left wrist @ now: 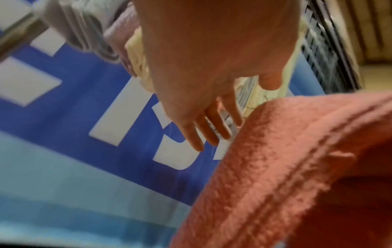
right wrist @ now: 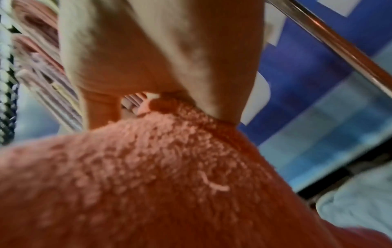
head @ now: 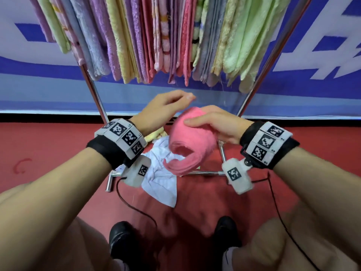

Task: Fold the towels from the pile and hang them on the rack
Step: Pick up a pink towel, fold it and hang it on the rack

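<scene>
Pink towel (head: 188, 141) folded, held mid-air below rack (head: 271, 55), above floor pile (head: 162, 173). R hand (head: 214, 124) fingers curled round its top fold; L hand (head: 162, 110) relaxed, empty. Looks soft, light, floppy; best gripped at the fold.

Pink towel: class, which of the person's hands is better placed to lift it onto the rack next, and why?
Probably the right hand: it already grips the folded pink towel just below the rack. The left hand is open beside it, holding nothing, free to part the hanging towels.
</scene>
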